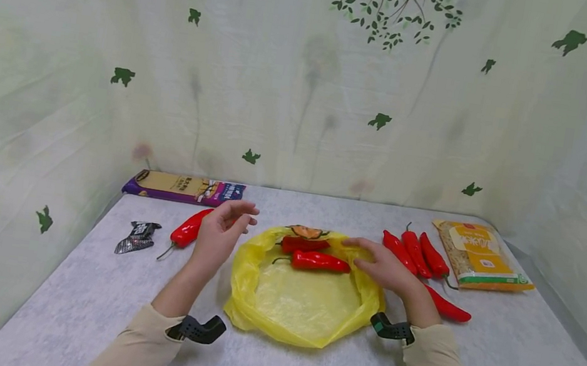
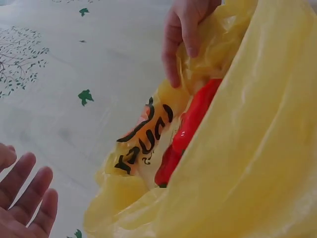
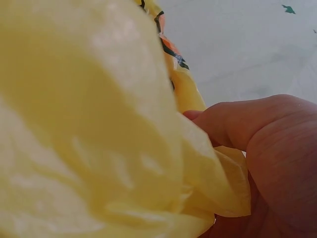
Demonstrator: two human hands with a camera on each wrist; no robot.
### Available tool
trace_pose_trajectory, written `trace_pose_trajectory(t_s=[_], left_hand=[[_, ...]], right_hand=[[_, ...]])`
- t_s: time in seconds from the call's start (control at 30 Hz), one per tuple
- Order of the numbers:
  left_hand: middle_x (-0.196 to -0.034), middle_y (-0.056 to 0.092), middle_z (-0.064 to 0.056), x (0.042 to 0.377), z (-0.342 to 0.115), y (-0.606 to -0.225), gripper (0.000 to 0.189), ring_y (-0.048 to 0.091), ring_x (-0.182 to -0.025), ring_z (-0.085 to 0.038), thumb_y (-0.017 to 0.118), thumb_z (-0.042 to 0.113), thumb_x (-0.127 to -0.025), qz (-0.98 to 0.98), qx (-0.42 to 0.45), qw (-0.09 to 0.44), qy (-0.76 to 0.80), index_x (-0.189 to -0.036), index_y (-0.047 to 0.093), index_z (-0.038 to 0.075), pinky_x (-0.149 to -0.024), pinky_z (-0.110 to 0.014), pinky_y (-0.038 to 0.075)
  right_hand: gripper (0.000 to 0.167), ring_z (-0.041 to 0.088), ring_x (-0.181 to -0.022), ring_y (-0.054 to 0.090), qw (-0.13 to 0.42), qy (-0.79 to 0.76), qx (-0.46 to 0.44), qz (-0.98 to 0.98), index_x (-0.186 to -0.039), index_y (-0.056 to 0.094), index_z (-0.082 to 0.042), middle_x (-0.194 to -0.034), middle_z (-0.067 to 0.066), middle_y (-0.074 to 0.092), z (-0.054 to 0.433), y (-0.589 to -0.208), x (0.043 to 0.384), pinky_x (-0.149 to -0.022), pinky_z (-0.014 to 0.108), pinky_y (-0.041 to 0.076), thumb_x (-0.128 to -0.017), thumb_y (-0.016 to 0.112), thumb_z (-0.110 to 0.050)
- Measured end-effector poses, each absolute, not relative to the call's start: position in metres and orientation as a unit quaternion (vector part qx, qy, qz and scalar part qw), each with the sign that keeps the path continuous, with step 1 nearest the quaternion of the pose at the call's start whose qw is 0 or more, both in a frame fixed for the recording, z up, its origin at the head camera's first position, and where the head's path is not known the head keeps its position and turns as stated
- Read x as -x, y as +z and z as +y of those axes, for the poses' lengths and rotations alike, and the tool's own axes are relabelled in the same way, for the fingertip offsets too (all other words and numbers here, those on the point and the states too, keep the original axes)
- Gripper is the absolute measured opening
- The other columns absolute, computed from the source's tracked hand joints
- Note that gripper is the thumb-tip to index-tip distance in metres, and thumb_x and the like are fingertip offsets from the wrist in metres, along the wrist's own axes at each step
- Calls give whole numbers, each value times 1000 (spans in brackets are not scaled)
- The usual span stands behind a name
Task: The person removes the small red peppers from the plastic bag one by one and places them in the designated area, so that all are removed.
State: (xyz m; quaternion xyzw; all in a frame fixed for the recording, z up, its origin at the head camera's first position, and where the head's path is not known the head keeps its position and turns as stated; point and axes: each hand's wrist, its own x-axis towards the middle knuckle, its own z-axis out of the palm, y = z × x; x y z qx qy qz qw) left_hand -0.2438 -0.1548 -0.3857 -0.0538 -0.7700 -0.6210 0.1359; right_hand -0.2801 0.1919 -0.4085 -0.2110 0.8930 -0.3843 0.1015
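Note:
A yellow plastic bag point(image 1: 299, 336) lies in the middle of the table with its mouth spread wide. Inside it are two red chili peppers point(image 1: 320, 262), one behind the other. My right hand point(image 1: 386, 268) grips the bag's right rim, and a fold of plastic point(image 3: 225, 183) sits between thumb and fingers in the right wrist view. Left of the bag, my left hand point(image 1: 221, 229) is raised with loosely bent fingers and nothing in them. Beyond that hand, partly hidden by it, a red chili pepper point(image 1: 188, 230) lies on the table.
Several more red chili peppers point(image 1: 416, 252) lie right of the bag, one partly behind my right wrist. An orange-and-clear food packet point(image 1: 482, 257) lies at the back right. A purple-and-tan package point(image 1: 181, 188) lies at the back left, with a small black wrapper point(image 1: 138, 237) nearer.

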Motion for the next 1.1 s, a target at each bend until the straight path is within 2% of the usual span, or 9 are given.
trace_pose_trajectory(t_s=[0.17, 0.27, 0.37, 0.5, 0.6, 0.8, 1.1], left_hand=[[-122, 68, -1, 242, -148, -389, 26, 68, -106, -16, 62, 20, -99, -776, 91, 104, -616, -125, 63, 18, -86, -18, 57], [-123, 68, -5, 242, -144, -392, 26, 68, -108, -22, 61, 18, -99, -775, 120, 83, -615, -125, 64, 16, -86, -21, 58], [-127, 67, -7, 242, -139, -395, 29, 67, -114, -28, 61, 17, -99, -778, 148, 53, -608, -127, 63, 14, -91, -26, 58], [-132, 65, -7, 241, -132, -401, 33, 63, -121, -26, 62, 17, -99, -800, 172, 19, -575, -131, 62, 16, -100, -35, 55], [-134, 65, -7, 240, -128, -405, 34, 62, -123, -23, 62, 14, -99, -808, 186, 9, -558, -132, 62, 15, -103, -41, 53], [-133, 64, -4, 241, -121, -417, 35, 60, -126, -23, 62, 9, -97, -812, 187, -6, -552, -131, 62, 15, -105, -42, 52], [-144, 56, -6, 238, -115, -427, 43, 52, -134, -30, 61, 11, -98, -825, 210, -12, -524, -141, 54, 13, -113, -51, 43]], right_hand=[[41, 36, -143, 40, 104, -390, 213, 890, -141, 55, -15, -150, 11, 51, 192, -408, 281, -116, 59, 35, -100, 55, -12], [41, 36, -142, 40, 104, -389, 215, 890, -141, 55, -15, -150, 11, 51, 192, -408, 281, -116, 59, 36, -100, 55, -13], [41, 36, -142, 40, 105, -389, 213, 890, -141, 55, -16, -150, 11, 51, 192, -408, 281, -116, 59, 36, -100, 55, -13], [41, 37, -143, 40, 110, -388, 207, 891, -141, 55, -17, -151, 11, 50, 192, -407, 280, -116, 59, 36, -100, 55, -14], [41, 37, -143, 40, 114, -386, 204, 893, -141, 56, -18, -151, 11, 50, 191, -407, 280, -116, 60, 36, -100, 55, -15], [39, 37, -141, 42, 114, -378, 208, 895, -139, 57, -19, -150, 11, 52, 192, -409, 280, -115, 59, 37, -100, 56, -15], [37, 36, -140, 44, 115, -376, 211, 895, -137, 59, -18, -147, 10, 55, 190, -408, 279, -114, 59, 39, -100, 56, -15]])
